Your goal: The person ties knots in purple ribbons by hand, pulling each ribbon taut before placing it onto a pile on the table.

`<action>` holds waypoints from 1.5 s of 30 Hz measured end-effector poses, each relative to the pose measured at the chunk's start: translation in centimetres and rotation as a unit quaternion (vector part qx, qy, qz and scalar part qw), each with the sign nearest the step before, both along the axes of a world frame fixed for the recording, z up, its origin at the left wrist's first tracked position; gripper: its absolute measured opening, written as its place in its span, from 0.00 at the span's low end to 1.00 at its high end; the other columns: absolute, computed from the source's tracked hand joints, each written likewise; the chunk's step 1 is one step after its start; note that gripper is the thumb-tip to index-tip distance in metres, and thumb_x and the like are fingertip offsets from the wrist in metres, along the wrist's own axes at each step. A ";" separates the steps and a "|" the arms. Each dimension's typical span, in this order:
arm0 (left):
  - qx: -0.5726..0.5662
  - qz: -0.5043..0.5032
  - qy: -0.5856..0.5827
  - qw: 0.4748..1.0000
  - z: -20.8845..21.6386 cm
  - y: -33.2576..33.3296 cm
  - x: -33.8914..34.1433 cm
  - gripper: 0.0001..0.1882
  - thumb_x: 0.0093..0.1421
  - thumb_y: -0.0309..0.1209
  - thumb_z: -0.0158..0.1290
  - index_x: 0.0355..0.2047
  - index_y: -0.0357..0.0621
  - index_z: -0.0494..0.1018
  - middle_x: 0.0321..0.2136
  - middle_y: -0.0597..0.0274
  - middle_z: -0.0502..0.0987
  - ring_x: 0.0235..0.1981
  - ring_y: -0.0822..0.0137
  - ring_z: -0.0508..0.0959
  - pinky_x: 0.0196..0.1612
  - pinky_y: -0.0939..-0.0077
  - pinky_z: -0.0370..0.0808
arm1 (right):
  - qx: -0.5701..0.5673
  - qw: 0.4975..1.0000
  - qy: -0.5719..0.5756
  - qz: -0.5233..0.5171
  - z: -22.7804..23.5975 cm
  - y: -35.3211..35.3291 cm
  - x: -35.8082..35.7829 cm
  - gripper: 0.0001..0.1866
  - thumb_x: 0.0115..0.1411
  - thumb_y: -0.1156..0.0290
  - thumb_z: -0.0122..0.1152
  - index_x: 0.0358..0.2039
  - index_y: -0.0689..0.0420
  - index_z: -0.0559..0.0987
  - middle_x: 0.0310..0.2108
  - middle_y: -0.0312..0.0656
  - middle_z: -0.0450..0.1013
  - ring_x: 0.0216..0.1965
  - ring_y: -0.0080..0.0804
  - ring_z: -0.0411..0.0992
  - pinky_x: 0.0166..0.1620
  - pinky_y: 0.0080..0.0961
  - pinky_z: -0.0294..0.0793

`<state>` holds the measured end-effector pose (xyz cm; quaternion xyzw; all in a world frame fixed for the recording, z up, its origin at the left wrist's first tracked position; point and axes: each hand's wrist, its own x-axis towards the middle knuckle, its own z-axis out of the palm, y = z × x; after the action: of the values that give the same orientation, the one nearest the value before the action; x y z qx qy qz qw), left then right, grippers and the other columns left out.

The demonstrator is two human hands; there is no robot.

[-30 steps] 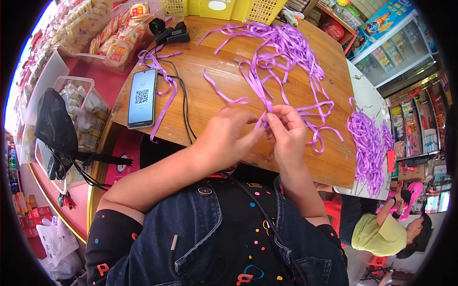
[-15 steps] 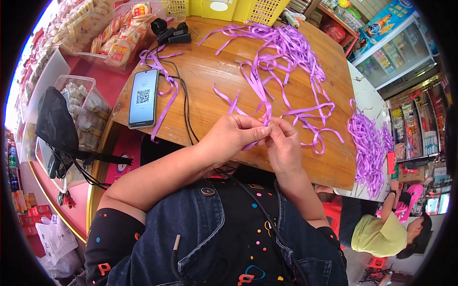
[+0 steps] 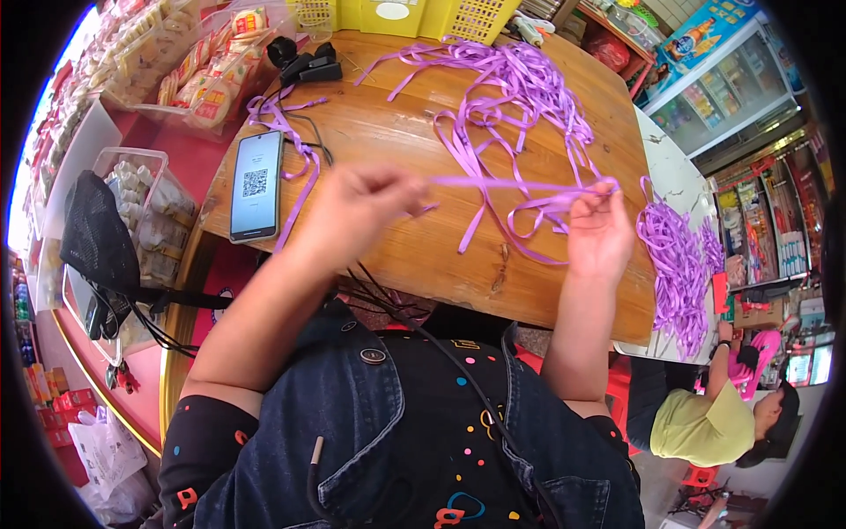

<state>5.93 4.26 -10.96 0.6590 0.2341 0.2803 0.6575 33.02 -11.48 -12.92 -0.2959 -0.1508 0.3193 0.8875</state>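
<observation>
A purple ribbon (image 3: 502, 183) is stretched nearly level between my two hands, above the wooden table. My left hand (image 3: 374, 198), smeared by motion, is closed on its left end. My right hand (image 3: 599, 220) pinches the ribbon at the other end, with the fingers curled and the palm side partly showing. Beyond them lies a tangled heap of purple ribbons (image 3: 533, 84), with loose strands trailing down toward my right hand. Farther right, a second pile of purple ribbons (image 3: 677, 264) rests on a white marbled surface.
On the wooden table (image 3: 388, 132), a phone (image 3: 256, 185) lies at the left, with black cables and a black device (image 3: 313, 66) behind it. A yellow crate (image 3: 414, 18) stands at the back. Plastic tubs of packets (image 3: 216, 84) flank the left. A person in a yellow-green shirt (image 3: 705, 423) is at the right.
My hands were together at the near table edge, pinching the ribbon. They have drawn apart, left hand to the left and up, right hand to the right, pulling the ribbon taut.
</observation>
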 end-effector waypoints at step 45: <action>-0.115 -0.006 -0.039 0.993 1.6 -3.6 2.3 0.05 0.60 0.24 0.51 0.37 0.43 0.73 0.25 0.73 0.72 0.19 0.85 0.63 0.20 0.90 0.60 | -0.143 0.911 -0.387 0.004 1.0 0.3 -8.0 0.08 0.59 0.80 0.56 0.40 0.63 0.75 0.31 0.38 0.75 0.26 0.15 0.68 0.29 0.10 0.65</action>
<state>8.28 0.69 -9.41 0.5689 0.2351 0.2736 0.7391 24.98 -11.21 -11.90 -0.5196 -0.4361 0.2014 0.7066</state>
